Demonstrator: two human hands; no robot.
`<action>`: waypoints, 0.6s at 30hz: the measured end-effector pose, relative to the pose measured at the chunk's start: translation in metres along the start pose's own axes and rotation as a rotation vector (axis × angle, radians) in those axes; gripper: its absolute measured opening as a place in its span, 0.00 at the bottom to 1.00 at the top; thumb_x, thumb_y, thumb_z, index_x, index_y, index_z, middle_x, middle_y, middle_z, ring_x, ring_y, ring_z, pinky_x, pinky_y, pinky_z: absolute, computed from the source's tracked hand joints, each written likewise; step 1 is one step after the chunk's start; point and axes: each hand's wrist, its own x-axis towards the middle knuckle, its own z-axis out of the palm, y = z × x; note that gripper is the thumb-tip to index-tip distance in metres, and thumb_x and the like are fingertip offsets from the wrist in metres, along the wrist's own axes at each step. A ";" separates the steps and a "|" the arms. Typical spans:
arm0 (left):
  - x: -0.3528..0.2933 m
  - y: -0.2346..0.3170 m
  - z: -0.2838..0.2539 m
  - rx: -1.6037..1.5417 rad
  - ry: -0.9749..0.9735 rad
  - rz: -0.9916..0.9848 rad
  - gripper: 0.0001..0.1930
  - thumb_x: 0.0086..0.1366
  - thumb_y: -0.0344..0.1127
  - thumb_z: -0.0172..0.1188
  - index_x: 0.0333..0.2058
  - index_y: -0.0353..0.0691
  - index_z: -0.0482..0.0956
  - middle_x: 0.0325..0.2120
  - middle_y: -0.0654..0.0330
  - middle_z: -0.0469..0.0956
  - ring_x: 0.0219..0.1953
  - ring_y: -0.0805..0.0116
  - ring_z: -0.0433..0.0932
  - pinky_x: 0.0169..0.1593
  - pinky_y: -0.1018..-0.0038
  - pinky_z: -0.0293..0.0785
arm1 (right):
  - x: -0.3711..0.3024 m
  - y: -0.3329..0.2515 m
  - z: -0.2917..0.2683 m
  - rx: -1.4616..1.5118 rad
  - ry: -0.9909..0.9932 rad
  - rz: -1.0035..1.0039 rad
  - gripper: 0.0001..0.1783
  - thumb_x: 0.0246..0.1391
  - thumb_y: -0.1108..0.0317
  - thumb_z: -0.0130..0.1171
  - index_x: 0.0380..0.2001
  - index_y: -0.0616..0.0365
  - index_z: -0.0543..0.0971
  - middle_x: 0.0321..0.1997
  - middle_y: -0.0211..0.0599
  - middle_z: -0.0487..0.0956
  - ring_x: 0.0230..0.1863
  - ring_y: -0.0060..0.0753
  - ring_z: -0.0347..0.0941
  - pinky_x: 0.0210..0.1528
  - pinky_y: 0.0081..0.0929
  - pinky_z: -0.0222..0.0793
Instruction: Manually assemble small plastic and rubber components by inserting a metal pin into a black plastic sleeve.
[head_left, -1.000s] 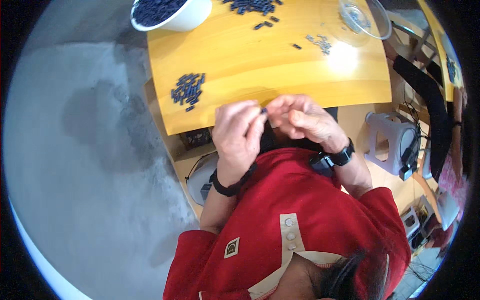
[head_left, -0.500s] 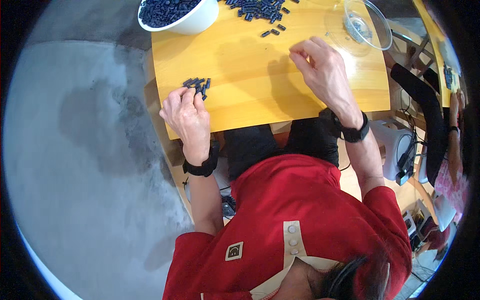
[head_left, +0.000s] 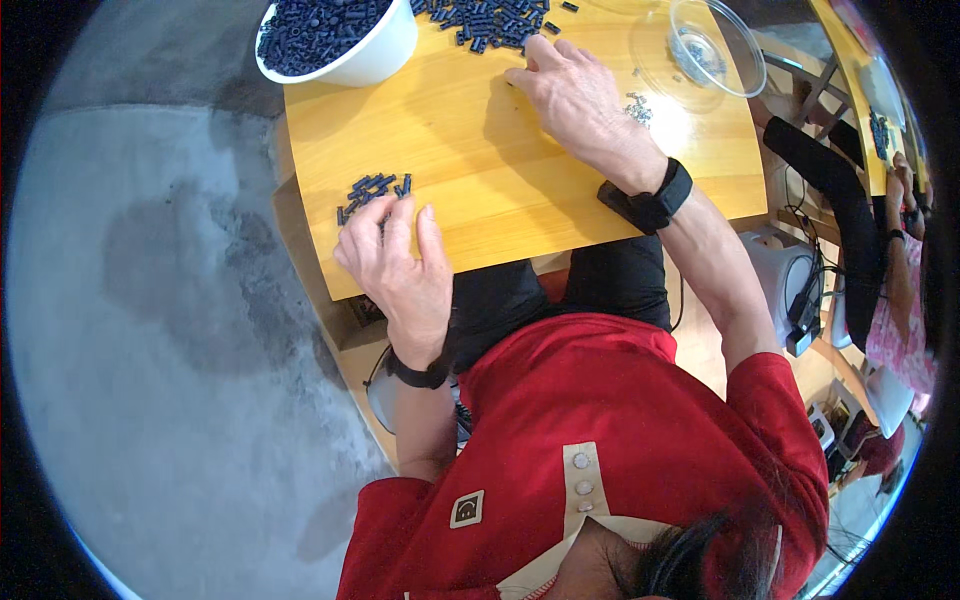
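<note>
My left hand (head_left: 398, 262) hovers at the near left part of the yellow table, its fingers apart and thumb held off to the side. Just past its fingertips lies a small pile of short dark, tube-like plastic pieces (head_left: 372, 188); the hand partly covers this pile. Farther out, my right hand (head_left: 578, 100) is palm down at the near edge of a larger heap of similar dark pieces (head_left: 490, 22). Its fingers are bent and drawn in, with the tips partly hidden, so I cannot make out what lies between them.
A white tub (head_left: 385, 45) full of dark pieces stands at the far left table edge. To the right are a clear round plastic bowl (head_left: 745, 85) with small metal parts and a loose cluster of silvery bits (head_left: 638, 110). Another person's arm (head_left: 898, 250) shows far right.
My right hand has moved left and away from me, to the heap's edge, uncovering the silvery bits. The left hand has drawn back slightly from the small pile and its fingers have spread.
</note>
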 end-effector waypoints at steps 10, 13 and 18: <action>-0.012 0.034 -0.004 -0.394 -0.078 -0.028 0.08 0.56 0.22 0.65 0.36 0.34 0.81 0.35 0.55 0.79 0.39 0.62 0.77 0.46 0.70 0.72 | -0.026 -0.021 -0.029 0.474 -0.057 0.087 0.06 0.51 0.72 0.57 0.34 0.59 0.77 0.34 0.38 0.77 0.36 0.36 0.76 0.39 0.32 0.74; -0.015 0.047 -0.006 -0.612 -0.107 -0.078 0.08 0.57 0.20 0.64 0.36 0.33 0.81 0.34 0.55 0.79 0.37 0.64 0.78 0.43 0.73 0.73 | -0.063 -0.028 -0.051 1.342 -0.213 0.371 0.07 0.58 0.70 0.59 0.38 0.62 0.76 0.32 0.36 0.80 0.33 0.28 0.78 0.39 0.26 0.75; -0.016 0.067 -0.009 -0.846 -0.214 -0.149 0.08 0.57 0.19 0.63 0.37 0.32 0.81 0.34 0.55 0.80 0.37 0.67 0.78 0.43 0.75 0.72 | -0.113 -0.046 -0.052 2.182 -0.130 0.515 0.07 0.61 0.71 0.57 0.41 0.62 0.78 0.33 0.35 0.81 0.32 0.24 0.78 0.41 0.21 0.76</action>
